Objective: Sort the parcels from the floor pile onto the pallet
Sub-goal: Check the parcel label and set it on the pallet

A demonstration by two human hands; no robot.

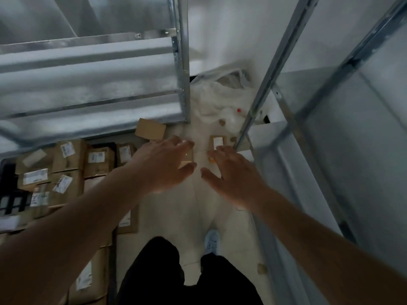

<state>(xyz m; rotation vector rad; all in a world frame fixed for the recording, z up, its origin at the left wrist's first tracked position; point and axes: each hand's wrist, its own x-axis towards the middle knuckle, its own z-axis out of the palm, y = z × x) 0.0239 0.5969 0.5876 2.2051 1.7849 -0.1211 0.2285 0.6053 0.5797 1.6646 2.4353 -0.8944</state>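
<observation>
Both my hands stretch forward over the pale floor, empty, fingers spread. My left hand [164,166] hovers above a small brown parcel [186,158] that is mostly hidden under its fingers. My right hand [234,175] hangs just below another small brown parcel [218,142] with a white label, which lies on the floor. A third brown box [150,129] lies tilted by the shelf post. Several labelled brown parcels [66,170] are stacked at the left on the dark pallet [10,190].
A metal shelf rack [92,84] fills the upper left, and more metal racking [308,128] runs down the right. A crumpled white plastic sheet [222,100] lies on the floor ahead. My legs and a light shoe [211,241] are below. Floor space between the racks is narrow.
</observation>
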